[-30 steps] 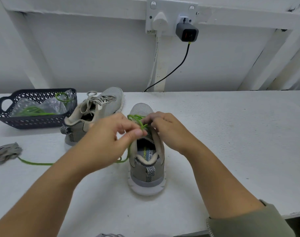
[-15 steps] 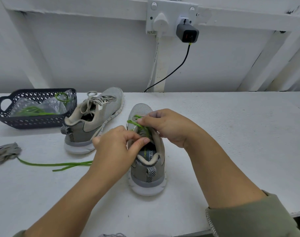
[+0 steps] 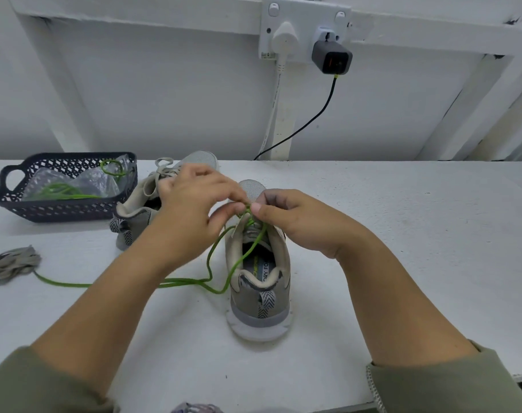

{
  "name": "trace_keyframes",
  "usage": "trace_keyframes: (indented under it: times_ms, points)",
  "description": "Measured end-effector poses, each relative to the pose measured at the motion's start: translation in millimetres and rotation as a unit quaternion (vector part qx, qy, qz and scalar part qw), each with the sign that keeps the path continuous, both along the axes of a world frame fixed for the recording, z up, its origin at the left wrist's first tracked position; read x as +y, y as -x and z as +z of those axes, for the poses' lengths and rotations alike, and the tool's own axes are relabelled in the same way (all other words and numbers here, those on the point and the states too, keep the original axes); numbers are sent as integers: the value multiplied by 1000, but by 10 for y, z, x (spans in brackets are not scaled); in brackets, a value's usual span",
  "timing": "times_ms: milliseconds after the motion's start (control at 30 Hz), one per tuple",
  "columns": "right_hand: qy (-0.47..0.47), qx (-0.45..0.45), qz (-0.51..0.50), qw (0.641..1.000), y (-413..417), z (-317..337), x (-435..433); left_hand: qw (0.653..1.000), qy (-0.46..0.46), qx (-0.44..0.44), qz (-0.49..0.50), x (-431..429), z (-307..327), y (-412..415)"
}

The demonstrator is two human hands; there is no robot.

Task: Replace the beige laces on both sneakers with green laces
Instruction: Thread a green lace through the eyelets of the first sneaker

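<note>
Two grips, left hand [image 3: 194,210] and right hand [image 3: 295,222], pinch green lace [image 3: 188,282] above sneaker [image 3: 259,308].

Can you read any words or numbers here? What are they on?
"ORY FO": insole of the nearer grey-and-beige fabric sneaker; the rest is hidden.
Green print beside it: too blurred to read.
Orange mark on the dark grey wall charger: too small to read.

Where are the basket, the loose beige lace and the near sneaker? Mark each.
basket [image 3: 66,211], head view, front wall.
loose beige lace [image 3: 12,263], head view, middle of the bundle.
near sneaker [image 3: 248,302], head view, heel.
</note>
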State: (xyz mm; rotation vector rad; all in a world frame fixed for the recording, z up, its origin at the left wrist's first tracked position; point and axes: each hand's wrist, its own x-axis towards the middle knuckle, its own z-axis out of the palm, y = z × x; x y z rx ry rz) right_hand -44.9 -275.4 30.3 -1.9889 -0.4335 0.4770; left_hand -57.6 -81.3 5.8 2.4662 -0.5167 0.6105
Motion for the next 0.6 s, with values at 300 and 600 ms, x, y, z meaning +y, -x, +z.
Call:
trace_keyframes:
  times_ms: [300, 600]
  points:
    - [1, -32, -55, 998, -18, 32, -49, 986, -112, -15, 123, -68, -195, -119]
    - [-42, -47, -125, 990, -131, 41, -146, 962, -161, 141, 171, 140, -130, -158]
